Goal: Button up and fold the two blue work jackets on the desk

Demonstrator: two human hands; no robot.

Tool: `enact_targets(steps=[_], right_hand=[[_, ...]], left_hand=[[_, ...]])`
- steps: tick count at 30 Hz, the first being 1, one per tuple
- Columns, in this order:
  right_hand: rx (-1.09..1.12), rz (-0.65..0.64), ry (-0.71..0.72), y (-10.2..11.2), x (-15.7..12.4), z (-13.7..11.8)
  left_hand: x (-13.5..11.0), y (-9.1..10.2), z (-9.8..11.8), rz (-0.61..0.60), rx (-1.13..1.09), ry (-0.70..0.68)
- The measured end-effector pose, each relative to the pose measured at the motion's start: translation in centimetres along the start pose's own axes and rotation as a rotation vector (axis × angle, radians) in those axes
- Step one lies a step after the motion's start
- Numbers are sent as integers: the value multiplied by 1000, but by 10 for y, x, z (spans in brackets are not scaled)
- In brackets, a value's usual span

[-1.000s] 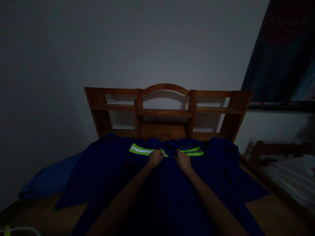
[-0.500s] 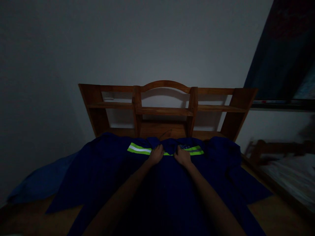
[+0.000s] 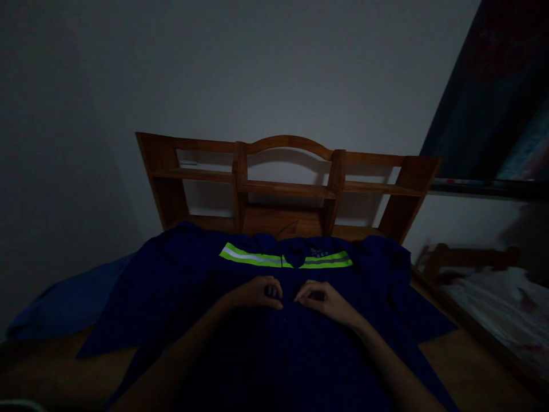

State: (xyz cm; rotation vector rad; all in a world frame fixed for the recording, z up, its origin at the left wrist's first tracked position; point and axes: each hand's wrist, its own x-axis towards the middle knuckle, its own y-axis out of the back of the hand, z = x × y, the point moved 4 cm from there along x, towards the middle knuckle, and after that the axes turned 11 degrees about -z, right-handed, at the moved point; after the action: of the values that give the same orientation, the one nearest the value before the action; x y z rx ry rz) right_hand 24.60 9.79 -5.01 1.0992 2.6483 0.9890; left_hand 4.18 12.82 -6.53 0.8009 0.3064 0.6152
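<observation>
The jacket [image 3: 180, 286] lies flat on the table [image 3: 463, 366], collar toward the shelf [image 3: 285, 189]. The left hand [image 3: 257, 293] and right hand [image 3: 326, 298] rest at its centre front, below the stripe [image 3: 253, 257]. The fingers of both hands are curled, pinching the fabric.

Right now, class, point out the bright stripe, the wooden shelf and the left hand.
bright stripe [image 3: 249, 257], head view, its left half.
wooden shelf [image 3: 285, 189], head view, middle board.
left hand [image 3: 255, 293], head view, the knuckles.
</observation>
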Motion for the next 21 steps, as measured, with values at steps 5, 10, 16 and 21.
enact_targets(steps=[5, 10, 16, 21], right_hand=[[-171, -40, -50, -9, 6, -1], [-231, -72, -42, -14, 4, -4], [-221, -93, -40, -14, 5, -6], [-295, -95, -39, -17, 4, -10]], left_hand=[[3, -1, 0, -39, 17, -54], [4, -6, 1, -75, -7, -17], [4, -9, -5, -70, -58, -1], [6, -11, -7, -67, -85, -5]])
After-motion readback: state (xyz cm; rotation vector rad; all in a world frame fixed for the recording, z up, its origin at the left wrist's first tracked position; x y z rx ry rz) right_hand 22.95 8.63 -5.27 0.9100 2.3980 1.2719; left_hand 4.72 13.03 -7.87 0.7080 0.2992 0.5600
